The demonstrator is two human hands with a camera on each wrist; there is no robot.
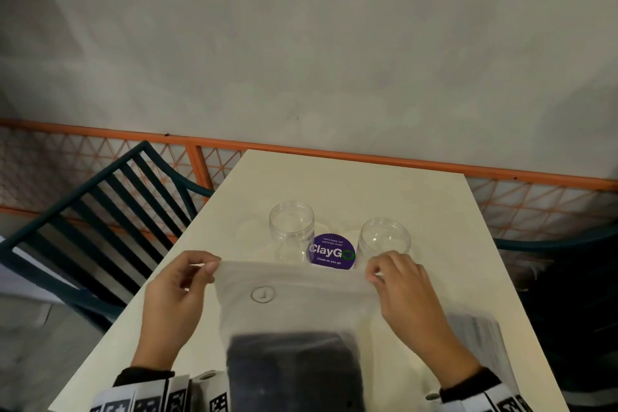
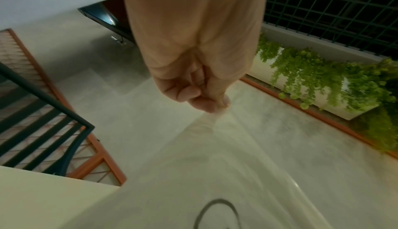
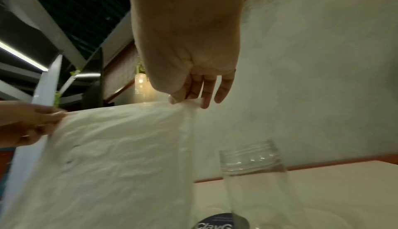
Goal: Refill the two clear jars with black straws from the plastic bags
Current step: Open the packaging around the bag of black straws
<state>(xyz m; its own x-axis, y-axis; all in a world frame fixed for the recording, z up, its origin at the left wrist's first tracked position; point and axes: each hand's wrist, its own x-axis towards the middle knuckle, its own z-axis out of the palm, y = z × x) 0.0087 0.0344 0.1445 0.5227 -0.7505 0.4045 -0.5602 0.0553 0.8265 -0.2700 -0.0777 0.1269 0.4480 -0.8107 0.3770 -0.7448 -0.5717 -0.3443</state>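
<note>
Two clear open-topped jars stand on the white table (image 1: 334, 184), the left jar (image 1: 291, 227) and the right jar (image 1: 384, 239), both with nothing inside. In front of them a translucent plastic bag (image 1: 294, 298) is held upright, with a dark bundle of black straws (image 1: 294, 368) in its lower part. My left hand (image 1: 204, 267) pinches the bag's top left corner. My right hand (image 1: 376, 273) pinches the top right corner. In the right wrist view thumb and fingers of my right hand (image 3: 186, 100) nip the bag's edge (image 3: 120, 147) above a jar (image 3: 252, 168). The left wrist view shows my left hand (image 2: 212, 104) closed on the bag's rim (image 2: 215, 147).
A round purple ClayGo sticker (image 1: 331, 251) lies on the table between the jars. A dark slatted chair (image 1: 100, 227) stands at the table's left, another dark chair (image 1: 568, 278) at the right. An orange mesh railing (image 1: 368, 157) runs behind the table's far edge.
</note>
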